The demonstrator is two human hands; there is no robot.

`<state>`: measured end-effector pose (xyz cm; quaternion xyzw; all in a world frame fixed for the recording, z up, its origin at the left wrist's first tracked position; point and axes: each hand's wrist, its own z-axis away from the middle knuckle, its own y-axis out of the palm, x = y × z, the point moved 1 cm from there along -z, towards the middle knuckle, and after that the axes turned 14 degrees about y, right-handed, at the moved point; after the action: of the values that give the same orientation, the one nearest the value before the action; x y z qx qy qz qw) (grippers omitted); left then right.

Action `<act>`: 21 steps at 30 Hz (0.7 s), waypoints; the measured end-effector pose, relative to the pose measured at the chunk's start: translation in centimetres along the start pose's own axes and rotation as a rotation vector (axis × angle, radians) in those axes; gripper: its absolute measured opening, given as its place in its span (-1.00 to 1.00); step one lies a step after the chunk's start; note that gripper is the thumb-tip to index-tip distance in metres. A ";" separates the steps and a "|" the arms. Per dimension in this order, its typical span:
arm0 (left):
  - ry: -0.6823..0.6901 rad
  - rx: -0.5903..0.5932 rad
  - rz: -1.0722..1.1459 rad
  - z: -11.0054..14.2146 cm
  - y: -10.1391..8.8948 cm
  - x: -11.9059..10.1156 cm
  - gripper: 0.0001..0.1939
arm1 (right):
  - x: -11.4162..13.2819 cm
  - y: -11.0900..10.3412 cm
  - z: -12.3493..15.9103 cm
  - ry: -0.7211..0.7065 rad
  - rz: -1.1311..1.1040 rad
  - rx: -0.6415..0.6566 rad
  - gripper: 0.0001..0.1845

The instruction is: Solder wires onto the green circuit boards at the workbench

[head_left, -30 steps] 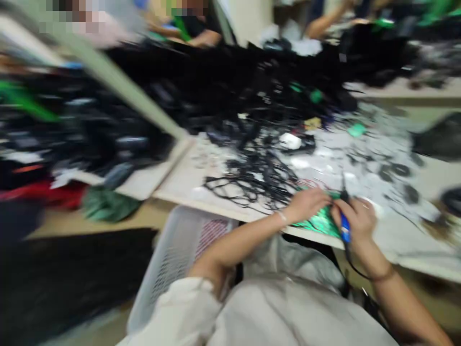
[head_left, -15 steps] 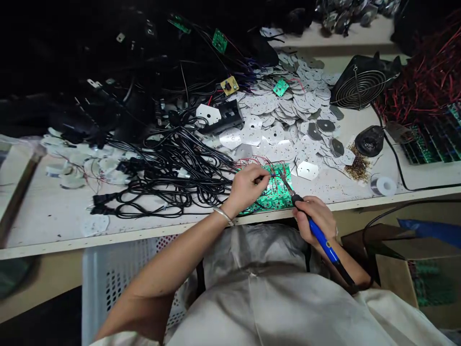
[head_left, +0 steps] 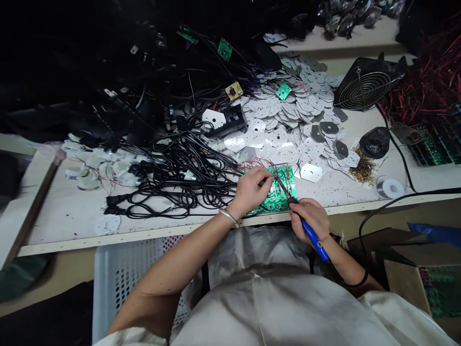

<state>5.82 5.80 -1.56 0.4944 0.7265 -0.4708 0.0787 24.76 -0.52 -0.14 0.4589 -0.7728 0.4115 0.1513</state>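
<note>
In the head view, the right hand [head_left: 312, 214] has its grip wrapped around a slim blue plastic-handled soldering iron [head_left: 314, 235], whose long axis slants up-left onto the flat, glossy green circuit-board panel [head_left: 276, 204] ahead. The left hand [head_left: 252, 190], fingertips pinched together over the panel, is nearer the tip; any wire pinched there I cannot tell. Left of that grip tangle smooth black cables [head_left: 200, 178].
</note>
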 end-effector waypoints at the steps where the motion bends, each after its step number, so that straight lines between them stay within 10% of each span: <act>1: -0.003 0.012 -0.007 0.0 0.0 -0.1 -0.86 | 0.0 0.0 0.0 -0.006 0.009 -0.002 -0.63; 14: -0.040 0.086 -0.065 0.2 0.1 -0.1 -0.80 | -1.2 -0.7 0.8 0.023 0.015 -0.050 -0.60; 21: 0.039 0.071 -0.063 -0.1 -0.3 0.2 -0.83 | -4.4 -6.6 9.9 0.178 0.278 -0.310 -0.69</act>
<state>5.56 5.96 -1.45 0.4829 0.7259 -0.4886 0.0323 34.04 -7.15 -5.65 0.2810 -0.8662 0.3437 0.2295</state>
